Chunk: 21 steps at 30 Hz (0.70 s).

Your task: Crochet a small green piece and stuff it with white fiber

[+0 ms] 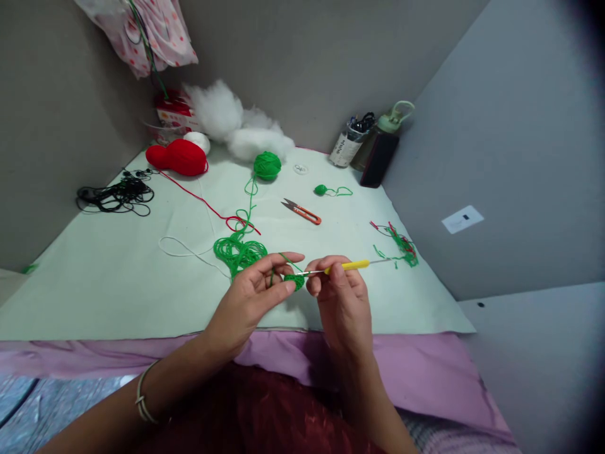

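Observation:
Between its thumb and fingers, my left hand [258, 287] pinches a small green crochet piece [295, 280]. A strand of green yarn passes over the raised index finger of that hand. My right hand [344, 293] grips the yellow handle of a crochet hook [355, 265]. The metal shaft of the hook points left and its tip meets the top of the green piece. Just beyond my left hand lies a loose heap of green yarn [239, 253], with a strand running back to a green yarn ball [267, 166].
Orange thread snips [302, 212] lie mid-table, with a small green crocheted ball [320, 190] behind. Red yarn [179, 157], black cord [118, 194] and white stuffing [217, 113] sit at the back left. A pen cup [346, 146], phone [379, 160] and yarn scraps [404, 246] are at right.

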Each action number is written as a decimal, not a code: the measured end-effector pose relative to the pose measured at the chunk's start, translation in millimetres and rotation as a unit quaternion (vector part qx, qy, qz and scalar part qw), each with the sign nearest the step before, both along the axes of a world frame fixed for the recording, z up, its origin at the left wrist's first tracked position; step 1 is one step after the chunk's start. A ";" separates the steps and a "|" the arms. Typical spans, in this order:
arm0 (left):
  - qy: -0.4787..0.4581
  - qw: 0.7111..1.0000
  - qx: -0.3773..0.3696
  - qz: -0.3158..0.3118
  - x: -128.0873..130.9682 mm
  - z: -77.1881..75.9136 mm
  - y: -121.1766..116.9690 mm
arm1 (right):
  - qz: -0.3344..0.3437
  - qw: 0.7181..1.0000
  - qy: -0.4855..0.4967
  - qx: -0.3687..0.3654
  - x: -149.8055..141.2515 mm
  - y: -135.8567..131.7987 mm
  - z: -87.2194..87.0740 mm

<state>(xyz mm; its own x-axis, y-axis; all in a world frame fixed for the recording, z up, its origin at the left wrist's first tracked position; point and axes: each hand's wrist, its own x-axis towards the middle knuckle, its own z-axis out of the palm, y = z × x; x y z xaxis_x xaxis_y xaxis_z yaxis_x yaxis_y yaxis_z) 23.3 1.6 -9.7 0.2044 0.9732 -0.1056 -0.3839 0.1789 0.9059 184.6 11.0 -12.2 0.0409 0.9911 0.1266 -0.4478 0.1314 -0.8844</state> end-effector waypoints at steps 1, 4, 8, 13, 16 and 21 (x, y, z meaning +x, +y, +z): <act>0.001 1.000 0.003 0.001 -0.2 0.2 0.1 | 0.002 1.000 0.004 -0.001 0.1 0.3 0.3; 0.003 1.000 0.012 0.001 -0.6 0.4 0.0 | 0.002 1.000 0.002 0.003 0.0 0.0 0.5; 0.013 1.000 0.011 0.002 -1.5 0.6 -0.2 | -0.006 1.000 -0.005 0.007 -0.1 -1.0 1.4; 0.020 1.000 0.001 0.000 -1.9 1.2 1.4 | 0.000 1.000 -0.007 0.005 -1.5 -2.8 3.6; 0.010 1.000 -0.002 0.003 -1.4 1.6 1.0 | 0.006 1.000 -0.012 0.003 -3.3 -4.3 3.2; -0.039 0.999 -0.014 -0.002 0.3 3.9 -2.0 | -0.011 0.998 -0.061 0.019 -4.6 -6.3 -2.9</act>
<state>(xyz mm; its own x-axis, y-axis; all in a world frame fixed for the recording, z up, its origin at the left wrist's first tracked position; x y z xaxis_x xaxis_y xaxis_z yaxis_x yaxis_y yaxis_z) 23.6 -0.4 -5.9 0.2162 0.9694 -0.1159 -0.4520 0.2046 0.8683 179.9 4.7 -15.2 0.0450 0.9844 0.1699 -0.3345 0.1751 -0.9260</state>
